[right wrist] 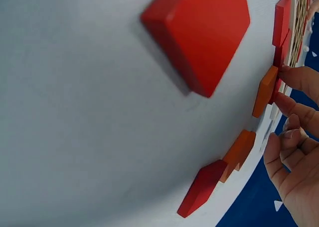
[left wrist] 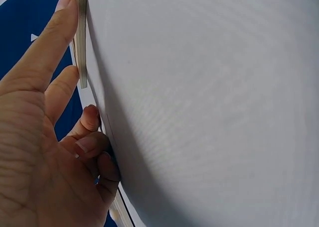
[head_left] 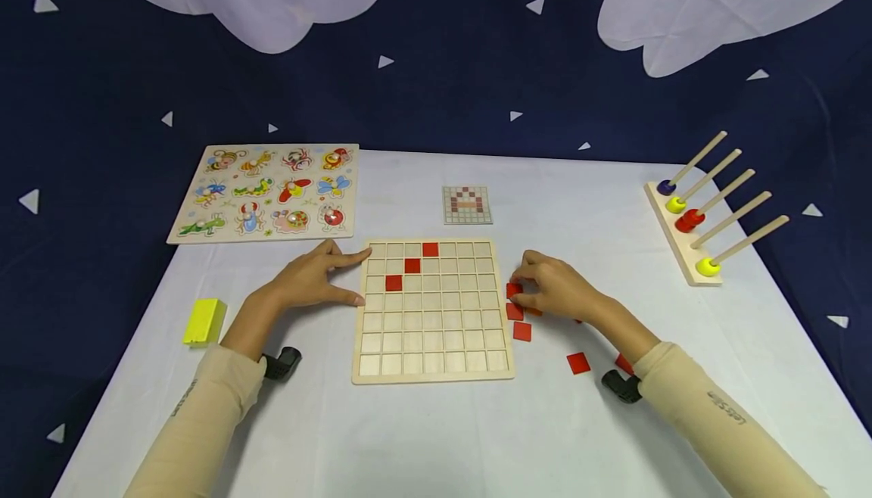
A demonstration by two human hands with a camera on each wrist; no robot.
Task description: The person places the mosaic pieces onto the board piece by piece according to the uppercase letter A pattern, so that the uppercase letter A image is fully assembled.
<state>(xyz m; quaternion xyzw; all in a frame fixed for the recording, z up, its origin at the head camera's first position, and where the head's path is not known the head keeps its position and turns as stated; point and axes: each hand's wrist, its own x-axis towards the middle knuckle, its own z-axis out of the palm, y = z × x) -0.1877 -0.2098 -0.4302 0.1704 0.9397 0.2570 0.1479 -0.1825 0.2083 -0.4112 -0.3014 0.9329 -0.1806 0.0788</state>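
Tile work on a gridded wooden board [head_left: 434, 322], judged to be at an early stage. The board lies flat near the middle of the white surface [head_left: 409, 437]. Three red tiles are seated in it, a top-row tile [head_left: 431, 250], a second-row tile [head_left: 412, 265] and a third-row tile [head_left: 393, 283], forming a diagonal that descends to the left; all other cells are bare. The left hand [head_left: 309, 278] touches the board's left edge with thumb and index finger, spread wide; its other fingers are bent, as the left wrist view shows. The right hand [head_left: 559, 286], beside the right edge, has thumb and index finger narrowed on a loose red tile [head_left: 514, 291], outside the grid and not yet placed. Further red pieces, such as the nearby square [head_left: 522, 331], and orange tiles [right wrist: 266, 90] lie to the right of the board, probably stock for cells yet to be filled. Beyond the far edge lies a small gridded card [head_left: 467, 205] bearing a peaked figure. If this is the model, as seems likely, only the peak and its left slope are laid; the right slope and the lower part remain to be done
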